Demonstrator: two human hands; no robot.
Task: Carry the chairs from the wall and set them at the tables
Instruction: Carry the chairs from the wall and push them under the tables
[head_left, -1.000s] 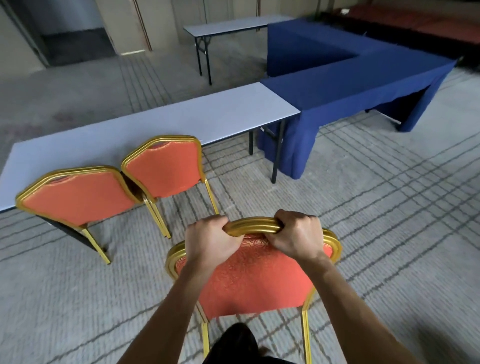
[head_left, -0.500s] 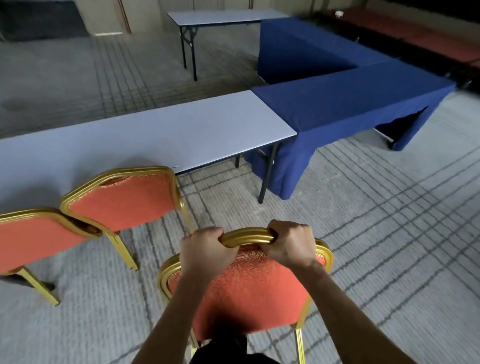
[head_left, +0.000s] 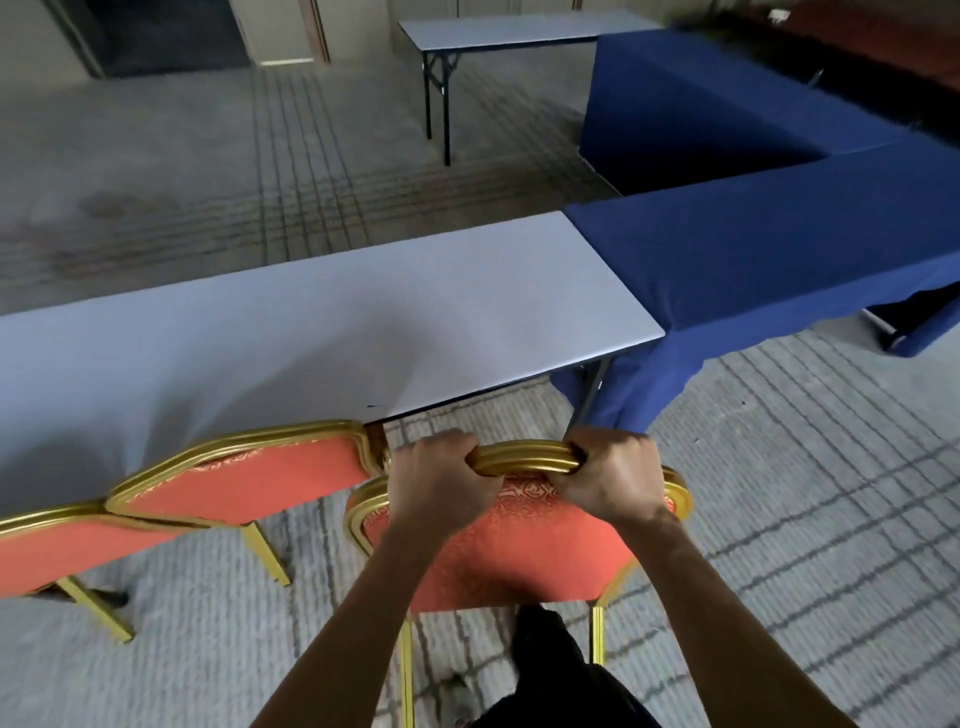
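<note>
Compared with half a second earlier, the carried chair (head_left: 519, 551) had closed on the grey table (head_left: 322, 332), whose near edge now lay just beyond the chair's gold top rail (head_left: 524, 458). Both hands were clamped on that rail: left hand (head_left: 439, 483) on its left part, right hand (head_left: 608, 483) on its right part, fingers curled over the far side, a short bare stretch of rail between them. Chair back faced the person, orange upholstery toward the camera, gold rear legs running down to either side of a dark trouser leg (head_left: 550, 649). Whether its feet touched the carpet (head_left: 779, 493) could not be told. Just beside its left shoulder stood the second chair (head_left: 249, 483), back to the camera, drawn up at the grey table; contact between the two could not be told. A third chair (head_left: 62, 551) stood left of that one, partly cut by the frame edge. Blue-draped tables (head_left: 753, 260) abutted the grey table's right end and turned away in an L. A further bare table (head_left: 509, 28) stood well beyond.
</note>
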